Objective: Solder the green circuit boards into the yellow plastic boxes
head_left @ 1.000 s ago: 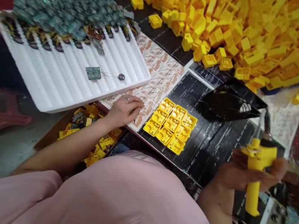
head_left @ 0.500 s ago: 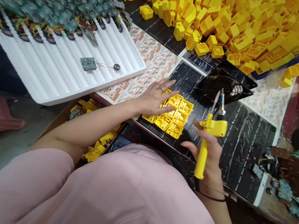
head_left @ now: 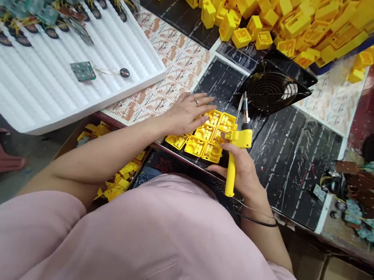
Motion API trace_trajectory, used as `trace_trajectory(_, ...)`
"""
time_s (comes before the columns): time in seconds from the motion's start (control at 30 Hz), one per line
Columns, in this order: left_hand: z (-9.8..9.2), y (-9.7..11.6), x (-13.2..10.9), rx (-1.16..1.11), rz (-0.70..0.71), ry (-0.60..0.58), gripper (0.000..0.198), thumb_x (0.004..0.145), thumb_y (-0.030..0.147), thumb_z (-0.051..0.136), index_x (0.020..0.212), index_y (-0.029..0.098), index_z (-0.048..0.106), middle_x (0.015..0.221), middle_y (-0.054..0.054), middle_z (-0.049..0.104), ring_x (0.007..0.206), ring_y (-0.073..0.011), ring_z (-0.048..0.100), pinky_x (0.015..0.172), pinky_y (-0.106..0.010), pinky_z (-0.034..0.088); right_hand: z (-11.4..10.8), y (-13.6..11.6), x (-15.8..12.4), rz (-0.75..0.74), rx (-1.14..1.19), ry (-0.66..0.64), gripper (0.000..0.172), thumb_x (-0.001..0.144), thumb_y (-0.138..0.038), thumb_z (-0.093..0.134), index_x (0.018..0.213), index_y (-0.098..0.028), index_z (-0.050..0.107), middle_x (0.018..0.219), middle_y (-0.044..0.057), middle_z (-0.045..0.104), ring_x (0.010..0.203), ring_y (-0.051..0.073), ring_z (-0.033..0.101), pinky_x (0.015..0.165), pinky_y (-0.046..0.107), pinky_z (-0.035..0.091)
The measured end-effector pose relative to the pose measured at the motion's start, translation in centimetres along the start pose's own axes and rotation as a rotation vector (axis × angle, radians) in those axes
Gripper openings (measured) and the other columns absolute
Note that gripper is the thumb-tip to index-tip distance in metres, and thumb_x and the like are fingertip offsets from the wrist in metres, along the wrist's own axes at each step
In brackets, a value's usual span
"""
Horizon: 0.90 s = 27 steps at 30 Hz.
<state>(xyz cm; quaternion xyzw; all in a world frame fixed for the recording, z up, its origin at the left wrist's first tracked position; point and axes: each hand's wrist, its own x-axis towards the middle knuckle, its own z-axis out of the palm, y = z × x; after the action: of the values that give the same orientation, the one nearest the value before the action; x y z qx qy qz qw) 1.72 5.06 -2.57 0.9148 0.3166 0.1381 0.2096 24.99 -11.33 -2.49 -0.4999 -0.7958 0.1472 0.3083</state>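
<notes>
Several small open yellow plastic casings sit side by side in a block on the black mat near the table's front edge. My left hand lies over the block's left part with its fingers stretched out, covering some casings. In my right hand is a yellow gun-shaped soldering iron, its handle upright and its metal tip pointing away from me. The fingers of that hand are wrapped round the handle, beside the right side of the block. The insides of the casings show moulded ribs and round recesses.
A black fan stands just beyond the iron's tip. At left, a white foam board bears many circuit boards with wired speakers. Yellow casings are heaped at the back. More circuit boards lie at right, and a box of yellow parts is below the table.
My right hand has brought the soldering iron left, close to the casings. My left hand stays spread over the block. The whole view has shifted somewhat.
</notes>
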Motion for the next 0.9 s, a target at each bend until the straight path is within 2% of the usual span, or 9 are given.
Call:
trace_trajectory(0.13, -1.6, -1.1, -1.1, -0.002, -0.078, 0.049, 0.054, 0.102, 0.04, 0.043, 0.148, 0.015, 0.057, 0.158, -0.015, 0.053, 0.147, -0.0315, 0.048, 0.123, -0.055, 0.036, -0.3, -0.2, 0.0, -0.039, -0.021, 0.041, 0.057, 0.09, -0.052, 0.076, 0.136, -0.028, 0.051, 0.11, 0.009, 0.074, 0.104, 0.031, 0.074, 0.096, 0.048, 0.06)
trace_trajectory(0.23, -2.9, -1.3, -3.0, 0.002, -0.132, 0.057, 0.054, 0.101, 0.043, 0.043, 0.145, 0.016, 0.059, 0.154, -0.015, 0.056, 0.144, -0.0304, 0.051, 0.123, -0.052, 0.039, -0.7, -0.3, 0.0, -0.067, -0.052, 0.097, 0.055, 0.091, -0.051, 0.076, 0.135, -0.028, 0.052, 0.106, 0.008, 0.074, 0.099, 0.03, 0.074, 0.09, 0.046, 0.062)
trace_trajectory(0.3, -3.2, -0.8, -4.6, -0.001, -0.156, 0.076, 0.054, 0.102, 0.046, 0.042, 0.144, 0.017, 0.058, 0.156, -0.015, 0.054, 0.145, -0.031, 0.05, 0.123, -0.052, 0.039, -0.9, -0.3, -0.1, -0.044, -0.05, 0.112, 0.055, 0.091, -0.051, 0.075, 0.135, -0.028, 0.052, 0.112, 0.01, 0.074, 0.102, 0.03, 0.074, 0.09, 0.046, 0.062)
trace_trajectory(0.4, -2.8, 0.9, -6.8, -0.029, -0.185, 0.16, 0.055, 0.107, 0.048, 0.036, 0.15, 0.017, 0.051, 0.161, -0.017, 0.047, 0.15, -0.0313, 0.044, 0.125, -0.053, 0.036, -1.0, 0.0, -0.1, 0.006, -0.012, 0.099, 0.055, 0.091, -0.049, 0.076, 0.135, -0.027, 0.051, 0.126, 0.013, 0.071, 0.111, 0.032, 0.073, 0.093, 0.048, 0.062)
trace_trajectory(0.5, -1.3, 3.0, -8.0, -0.035, -0.198, 0.225, 0.06, 0.109, 0.05, 0.032, 0.156, 0.015, 0.042, 0.165, -0.021, 0.04, 0.156, -0.0327, 0.035, 0.128, -0.054, 0.03, -0.7, 0.4, 0.0, 0.015, 0.002, 0.061, 0.055, 0.091, -0.051, 0.076, 0.134, -0.028, 0.052, 0.121, 0.012, 0.073, 0.108, 0.032, 0.074, 0.095, 0.05, 0.062)
trace_trajectory(0.6, 0.3, 5.0, -7.7, 0.062, -0.22, 0.222, 0.066, 0.107, 0.056, 0.034, 0.159, 0.015, 0.04, 0.169, -0.023, 0.034, 0.16, -0.039, 0.025, 0.128, -0.063, 0.022, -0.6, 0.3, 0.1, -0.014, -0.011, 0.037, 0.054, 0.092, -0.055, 0.074, 0.134, -0.028, 0.053, 0.113, 0.01, 0.074, 0.102, 0.032, 0.075, 0.091, 0.049, 0.063)
trace_trajectory(0.73, 1.3, 7.1, -5.9, 0.151, -0.199, 0.138, 0.076, 0.104, 0.063, 0.039, 0.161, 0.013, 0.039, 0.171, -0.025, 0.029, 0.16, -0.046, 0.02, 0.125, -0.075, 0.011, -1.7, 0.0, 0.7, -0.018, -0.004, 0.066, 0.056, 0.092, -0.054, 0.074, 0.136, -0.028, 0.052, 0.119, 0.011, 0.074, 0.109, 0.031, 0.074, 0.094, 0.047, 0.063)
trace_trajectory(0.83, 1.8, 8.0, -5.0, 0.165, -0.136, 0.069, 0.077, 0.103, 0.064, 0.044, 0.16, 0.014, 0.042, 0.17, -0.025, 0.031, 0.158, -0.049, 0.024, 0.121, -0.082, 0.009, -2.8, 0.6, 2.2, 0.039, -0.048, 0.062, 0.033, 0.102, -0.038, 0.062, 0.133, -0.029, 0.055, 0.122, 0.008, 0.074, 0.109, 0.027, 0.073, 0.098, 0.044, 0.061)
trace_trajectory(0.9, 2.3, 8.4, -4.8, 0.157, -0.085, 0.036, 0.074, 0.101, 0.064, 0.048, 0.158, 0.016, 0.046, 0.169, -0.024, 0.032, 0.158, -0.0483, 0.026, 0.121, -0.084, 0.009, -3.2, 1.6, 3.9, 0.055, -0.086, 0.018, 0.027, 0.106, -0.028, 0.049, 0.131, -0.028, 0.058, 0.117, 0.006, 0.074, 0.108, 0.025, 0.073, 0.096, 0.042, 0.061)
